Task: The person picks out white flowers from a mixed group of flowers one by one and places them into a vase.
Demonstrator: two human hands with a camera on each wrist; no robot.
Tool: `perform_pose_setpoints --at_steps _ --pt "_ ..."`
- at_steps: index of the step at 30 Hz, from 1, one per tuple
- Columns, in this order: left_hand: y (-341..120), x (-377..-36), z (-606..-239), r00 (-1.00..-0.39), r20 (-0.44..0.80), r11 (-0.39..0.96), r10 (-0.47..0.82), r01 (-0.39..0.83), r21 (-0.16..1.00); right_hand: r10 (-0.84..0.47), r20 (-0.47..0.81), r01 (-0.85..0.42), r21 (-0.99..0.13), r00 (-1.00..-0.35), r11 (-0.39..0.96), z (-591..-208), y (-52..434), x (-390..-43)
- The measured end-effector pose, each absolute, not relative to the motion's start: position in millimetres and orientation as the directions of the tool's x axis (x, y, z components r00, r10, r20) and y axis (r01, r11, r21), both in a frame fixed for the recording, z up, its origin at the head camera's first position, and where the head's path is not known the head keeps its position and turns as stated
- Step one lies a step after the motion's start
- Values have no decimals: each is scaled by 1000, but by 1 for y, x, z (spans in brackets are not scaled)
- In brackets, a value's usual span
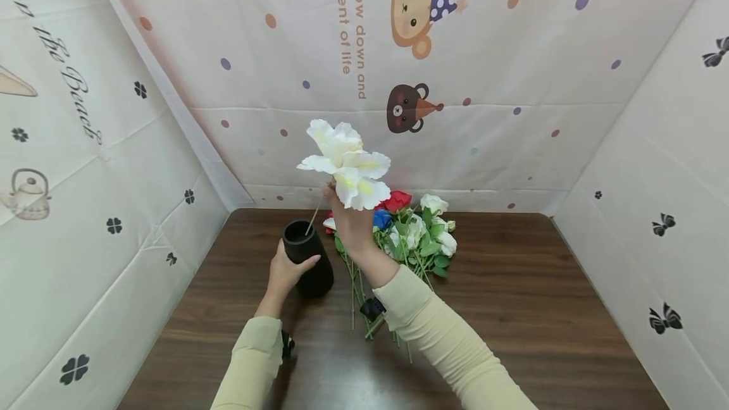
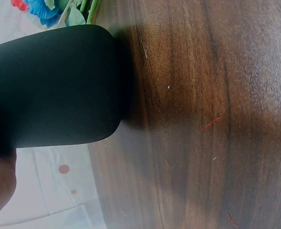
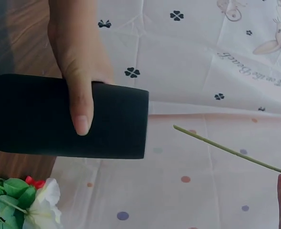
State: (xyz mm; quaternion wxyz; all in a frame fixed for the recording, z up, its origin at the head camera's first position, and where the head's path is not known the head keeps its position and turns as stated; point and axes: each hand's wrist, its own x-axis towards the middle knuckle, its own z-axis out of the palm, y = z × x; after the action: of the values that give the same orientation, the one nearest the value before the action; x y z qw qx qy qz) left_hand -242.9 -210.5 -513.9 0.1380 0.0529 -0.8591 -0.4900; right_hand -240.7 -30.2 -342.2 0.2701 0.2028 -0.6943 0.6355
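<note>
**Across the dark wooden table: a stem hanging at the vase mouth**

Across the lower half of the head view, the dark brown wood-grain table (image 1: 512,309) is stretching between pale printed cloth walls (image 1: 512,81) that are closing it in on three sides. At the centre of the frame, a loose bunch of artificial red, blue and white flowers with green leaves (image 1: 418,233) is lying on the tabletop, its stems pointing toward the bottom edge.

Just left of centre, the matte black rounded vase (image 1: 307,258) is standing upright on the table, with the left hand (image 1: 286,271) wrapping around its side; the right wrist view is showing the thumb (image 3: 80,109) pressing across the black body. Above it, the right hand (image 1: 350,223) is pinching the thin pale green stem (image 1: 313,215) of a large white artificial flower with yellow centres (image 1: 347,166), which is sitting high above the vase. In the right wrist view the stem tip (image 3: 176,127) is hanging just outside the vase opening, not yet inside.

Judging from this, the tip could be catching on the rim and bending, because the stem is slanting. The heavy bloom could also be tipping the vase if the left hand is loosening.
</note>
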Motion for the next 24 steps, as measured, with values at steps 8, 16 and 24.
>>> perform_pose_setpoints --at_steps 8,16,24 --pt "-209 -244 -513 -954 198 515 -224 56 855 24 705 -626 -645 -709 438 -349 -36 -238" --pt "-209 -245 -513 -962 188 518 -200 59 853 -33 703 -636 -622 -711 457 -351 -37 -240" --pt "-209 -246 -513 -960 197 508 -199 71 859 -44 738 -609 -520 -673 598 -355 -40 -238"
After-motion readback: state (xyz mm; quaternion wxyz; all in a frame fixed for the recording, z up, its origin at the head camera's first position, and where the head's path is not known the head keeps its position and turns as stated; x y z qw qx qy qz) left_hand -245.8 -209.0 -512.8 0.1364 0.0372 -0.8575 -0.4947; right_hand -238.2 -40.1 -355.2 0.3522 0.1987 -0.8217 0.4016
